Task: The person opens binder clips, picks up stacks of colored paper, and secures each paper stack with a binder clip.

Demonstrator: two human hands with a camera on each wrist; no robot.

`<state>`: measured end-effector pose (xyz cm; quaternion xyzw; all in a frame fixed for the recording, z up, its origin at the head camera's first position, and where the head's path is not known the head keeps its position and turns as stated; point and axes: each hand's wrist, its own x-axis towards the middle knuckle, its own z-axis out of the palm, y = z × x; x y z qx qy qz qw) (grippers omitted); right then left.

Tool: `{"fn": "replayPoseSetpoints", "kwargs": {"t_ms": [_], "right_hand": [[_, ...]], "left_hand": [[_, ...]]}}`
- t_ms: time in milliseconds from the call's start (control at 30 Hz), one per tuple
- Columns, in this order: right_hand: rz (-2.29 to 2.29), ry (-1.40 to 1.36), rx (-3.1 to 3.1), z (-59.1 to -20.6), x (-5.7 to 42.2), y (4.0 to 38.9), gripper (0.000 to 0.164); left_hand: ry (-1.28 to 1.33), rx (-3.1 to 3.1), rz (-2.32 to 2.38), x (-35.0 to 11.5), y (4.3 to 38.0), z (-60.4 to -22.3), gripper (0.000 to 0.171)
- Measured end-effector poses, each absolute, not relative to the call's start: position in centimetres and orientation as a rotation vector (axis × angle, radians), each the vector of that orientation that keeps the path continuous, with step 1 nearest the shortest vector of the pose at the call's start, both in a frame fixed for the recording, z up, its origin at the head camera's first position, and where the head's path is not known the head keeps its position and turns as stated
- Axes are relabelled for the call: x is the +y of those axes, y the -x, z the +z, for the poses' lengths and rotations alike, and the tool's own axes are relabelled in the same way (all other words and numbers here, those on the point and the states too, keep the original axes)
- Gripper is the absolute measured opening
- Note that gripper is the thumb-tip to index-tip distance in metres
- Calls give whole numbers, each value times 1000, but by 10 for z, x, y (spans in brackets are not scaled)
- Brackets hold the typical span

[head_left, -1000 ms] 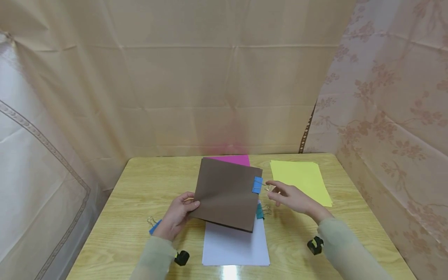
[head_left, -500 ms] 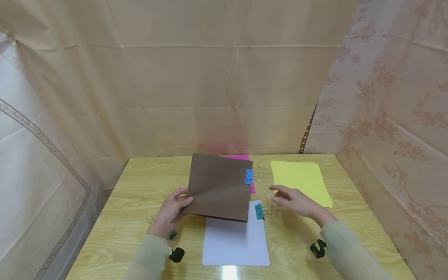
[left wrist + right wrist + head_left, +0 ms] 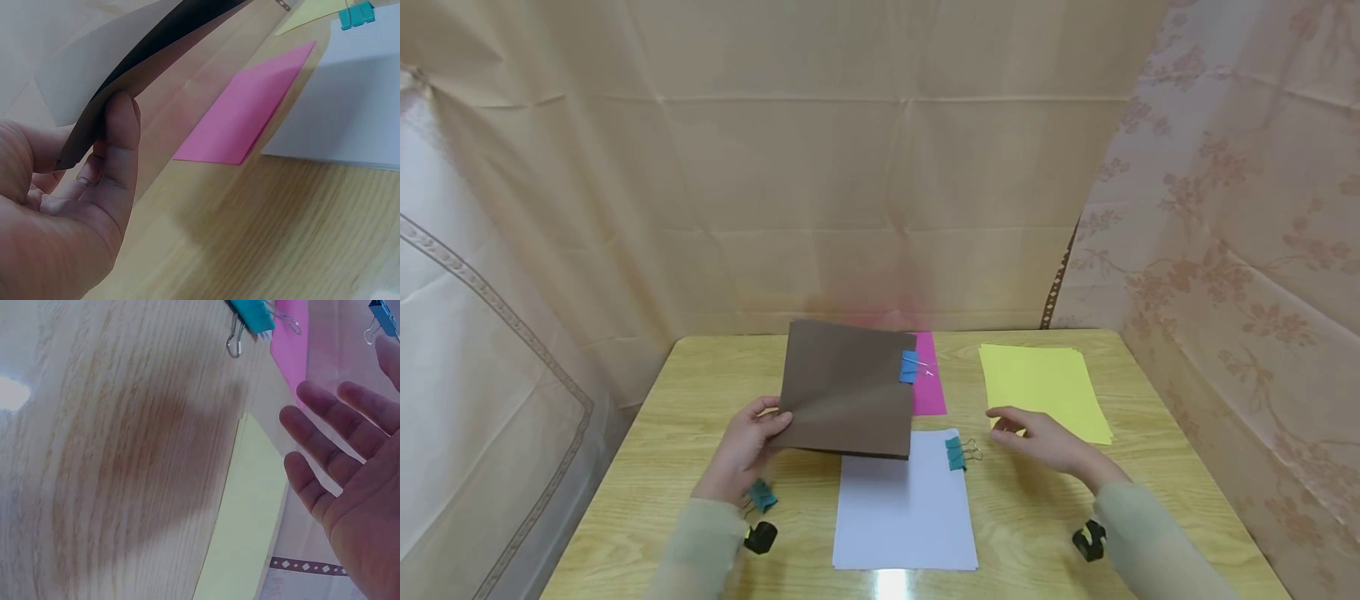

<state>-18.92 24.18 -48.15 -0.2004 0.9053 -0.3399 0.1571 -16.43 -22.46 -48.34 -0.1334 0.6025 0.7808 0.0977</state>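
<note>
My left hand [image 3: 747,442] pinches the left edge of a stack of dark brown paper [image 3: 846,387], thumb on top and fingers underneath, as the left wrist view also shows. The stack is held tilted above the table. A blue binder clip [image 3: 908,367] grips its right edge, wire handles sticking out to the right. My right hand [image 3: 1037,437] hovers beside the yellow paper, holding nothing; in the right wrist view its fingers [image 3: 325,456] are spread and relaxed. Below the brown stack lies white paper [image 3: 904,517] with a teal binder clip [image 3: 955,453] on its right edge.
Pink paper [image 3: 930,383] lies at the back, partly hidden under the brown stack. Yellow paper [image 3: 1045,387] lies at the back right. Another teal binder clip [image 3: 763,496] is on the table by my left wrist. A cloth curtain [image 3: 790,167] hangs behind the table.
My left hand has carried the clipped brown stack leftward and slightly back, uncovering more pink and white paper. My right hand has come away from the blue clip and moved a little right.
</note>
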Motion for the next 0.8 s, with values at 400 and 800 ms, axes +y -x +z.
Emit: {"fn": "replayPoseSetpoints", "kwargs": {"t_ms": [400,800], "right_hand": [[-844,632,2695,-499,253,185,51],[-683,636,2795,-508,256,178,53]], "left_hand": [[401,1791,2334,-246,167,-475,14],[456,1769,2370,-264,173,-469,14]]}}
